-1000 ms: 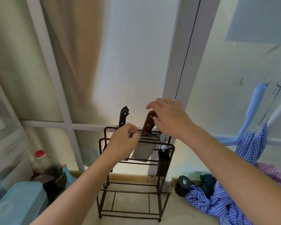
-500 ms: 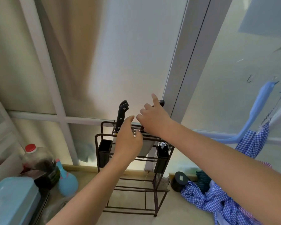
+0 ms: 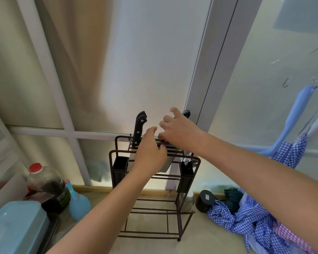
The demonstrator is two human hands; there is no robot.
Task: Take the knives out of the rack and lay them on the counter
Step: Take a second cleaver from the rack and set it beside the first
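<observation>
A dark metal rack (image 3: 116,158) stands on the counter (image 3: 200,241) against the frosted window. Two black-handled knives (image 3: 139,129) stick up from its top slots at the left. Another dark handle (image 3: 186,113) peeks out behind my right hand. A cleaver's steel blade (image 3: 167,166) hangs in the rack, mostly hidden by my left hand. My left hand (image 3: 151,154) rests on the rack's top rails, thumb raised and fingers curled down. My right hand (image 3: 180,131) hovers over the cleaver's reddish handle (image 3: 161,141) with fingers spread, and only a sliver of that handle shows.
Black utensil cups (image 3: 119,165) hang on both ends of the rack. At the left stand a red-capped oil bottle (image 3: 44,182), a blue spray bottle (image 3: 79,204) and a light blue box (image 3: 15,228). A black jar (image 3: 206,199) and blue checked cloth (image 3: 246,220) lie at the right.
My right hand has let go of the cleaver's reddish handle and spread its fingers. My left hand's pinch at the rack's top has loosened, thumb now raised. The view has drifted slightly.
</observation>
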